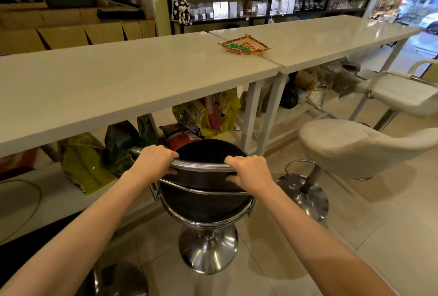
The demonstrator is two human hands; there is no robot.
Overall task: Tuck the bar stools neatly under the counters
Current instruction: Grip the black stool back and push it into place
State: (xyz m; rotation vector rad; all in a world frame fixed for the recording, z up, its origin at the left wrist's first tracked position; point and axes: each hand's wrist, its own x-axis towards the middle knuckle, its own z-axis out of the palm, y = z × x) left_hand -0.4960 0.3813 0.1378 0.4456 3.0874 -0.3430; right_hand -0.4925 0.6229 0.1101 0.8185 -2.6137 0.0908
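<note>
A black bar stool (pixel 203 203) with a chrome backrest rail and round chrome base stands just in front of the left white counter (pixel 106 82), its seat near the counter's front edge. My left hand (pixel 154 160) grips the left end of the rail. My right hand (pixel 248 170) grips its right end. A cream bar stool (pixel 355 149) stands to the right, out from the right counter (pixel 320 37). Another cream stool (pixel 403 94) sits further right.
Coloured bags (pixel 206 113) and packages lie on the low shelf under the counters. A woven tray (pixel 244 46) sits where the counters meet. White counter legs (pixel 251 115) stand just right of the black stool. Another chrome stool base (pixel 116 279) is at the bottom left.
</note>
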